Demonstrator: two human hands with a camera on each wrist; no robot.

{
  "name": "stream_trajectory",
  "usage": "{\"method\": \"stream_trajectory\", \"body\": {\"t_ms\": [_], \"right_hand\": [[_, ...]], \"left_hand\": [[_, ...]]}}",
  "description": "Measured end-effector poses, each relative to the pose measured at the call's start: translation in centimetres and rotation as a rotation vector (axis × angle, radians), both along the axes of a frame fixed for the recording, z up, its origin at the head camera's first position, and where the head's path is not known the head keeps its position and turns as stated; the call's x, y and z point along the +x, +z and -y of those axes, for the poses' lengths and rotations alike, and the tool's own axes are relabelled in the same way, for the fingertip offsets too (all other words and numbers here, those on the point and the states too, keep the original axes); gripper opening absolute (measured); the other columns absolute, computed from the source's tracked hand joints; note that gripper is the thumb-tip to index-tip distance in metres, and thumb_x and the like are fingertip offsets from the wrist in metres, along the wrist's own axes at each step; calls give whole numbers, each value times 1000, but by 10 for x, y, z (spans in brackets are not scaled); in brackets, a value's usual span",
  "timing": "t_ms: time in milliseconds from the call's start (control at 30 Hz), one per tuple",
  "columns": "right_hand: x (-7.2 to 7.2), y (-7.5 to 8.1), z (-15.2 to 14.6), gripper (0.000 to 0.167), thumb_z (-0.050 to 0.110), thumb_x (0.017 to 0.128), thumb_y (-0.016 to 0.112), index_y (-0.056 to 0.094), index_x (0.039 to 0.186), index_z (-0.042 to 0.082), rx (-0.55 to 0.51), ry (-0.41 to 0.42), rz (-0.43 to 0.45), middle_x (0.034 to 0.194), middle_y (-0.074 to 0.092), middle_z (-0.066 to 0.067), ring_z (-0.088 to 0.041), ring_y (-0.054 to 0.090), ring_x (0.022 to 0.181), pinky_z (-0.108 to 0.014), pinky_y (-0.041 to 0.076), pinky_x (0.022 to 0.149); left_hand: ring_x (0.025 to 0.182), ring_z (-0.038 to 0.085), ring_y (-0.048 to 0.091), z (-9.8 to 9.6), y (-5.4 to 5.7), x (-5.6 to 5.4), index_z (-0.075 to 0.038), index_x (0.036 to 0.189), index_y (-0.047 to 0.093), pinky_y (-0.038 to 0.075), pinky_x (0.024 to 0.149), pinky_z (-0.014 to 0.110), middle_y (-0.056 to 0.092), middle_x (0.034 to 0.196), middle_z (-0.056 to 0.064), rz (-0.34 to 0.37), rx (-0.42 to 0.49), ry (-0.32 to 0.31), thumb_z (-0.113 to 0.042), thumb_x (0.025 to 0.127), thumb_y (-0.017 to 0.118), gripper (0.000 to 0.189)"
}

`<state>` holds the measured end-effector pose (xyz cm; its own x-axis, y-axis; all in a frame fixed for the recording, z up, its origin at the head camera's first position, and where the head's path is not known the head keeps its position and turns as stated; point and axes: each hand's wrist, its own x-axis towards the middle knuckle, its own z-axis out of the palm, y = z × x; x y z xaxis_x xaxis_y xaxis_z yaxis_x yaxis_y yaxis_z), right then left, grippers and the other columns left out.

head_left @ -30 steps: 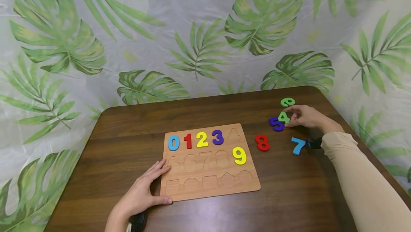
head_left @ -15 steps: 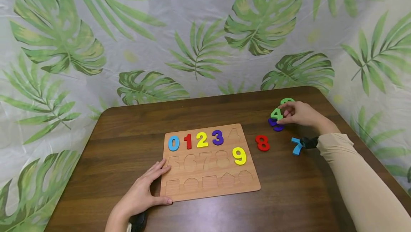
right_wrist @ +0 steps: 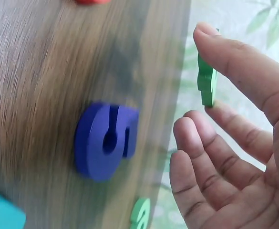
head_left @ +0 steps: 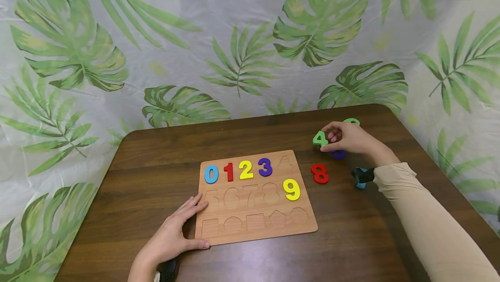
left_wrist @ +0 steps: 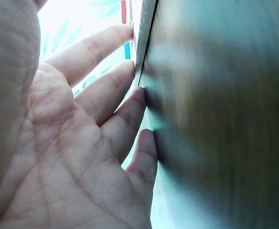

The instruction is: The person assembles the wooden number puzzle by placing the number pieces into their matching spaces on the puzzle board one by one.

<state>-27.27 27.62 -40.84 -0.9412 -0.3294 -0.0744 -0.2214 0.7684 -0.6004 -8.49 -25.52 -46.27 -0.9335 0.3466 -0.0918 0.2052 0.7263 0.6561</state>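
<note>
Between thumb and index finger, my right hand [head_left: 349, 138] pinches a green number 4 [head_left: 320, 139], lifted off the table; the right wrist view shows this 4 [right_wrist: 206, 81] edge-on. Beneath that hand lies a purple number 5 [right_wrist: 101, 143], partly hidden in the head view. My left hand [head_left: 172, 230] rests at the left edge of the wooden number board [head_left: 250, 210], thumb at its near corner and fingertips on its side. On the board sit a blue 0 [head_left: 211, 174], a red 1 [head_left: 228, 172], a yellow 2 [head_left: 246, 170], a purple 3 [head_left: 265, 167] and a yellow 9 [head_left: 291, 189].
Right of the board lies a red number 8 [head_left: 320, 173]. A blue number 7 [head_left: 361, 184] is partly covered by the right wrist strap. Behind the right hand a green curved number [head_left: 353, 121] shows in part. A leaf-patterned cloth [head_left: 242, 26] hangs behind the brown table [head_left: 164, 147].
My right hand has picked up the green 4 from beside the purple 5 and carried it left toward the board. The left hand stays where it was.
</note>
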Motion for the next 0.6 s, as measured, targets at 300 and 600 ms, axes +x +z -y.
{"method": "stream_trajectory", "body": {"t_ms": [300,600], "right_hand": [[4,-1,23,61,33,85,93,69,132,2,1,36,-24,109,71,-11,-22,68,99,-30,55,89],[9,-7,42,59,33,85,94,69,130,4,-2,65,-16,109,70,-9,-21,66,98,-39,55,91]], "left_hand": [[164,42,29,-1,0,0,-22,156,59,33,122,74,38,175,3,-7,-1,2,-56,71,97,99],[164,43,28,0,-1,0,-22,156,59,33,121,74,37,175,4,-6,-2,0,-56,71,97,99]]}}
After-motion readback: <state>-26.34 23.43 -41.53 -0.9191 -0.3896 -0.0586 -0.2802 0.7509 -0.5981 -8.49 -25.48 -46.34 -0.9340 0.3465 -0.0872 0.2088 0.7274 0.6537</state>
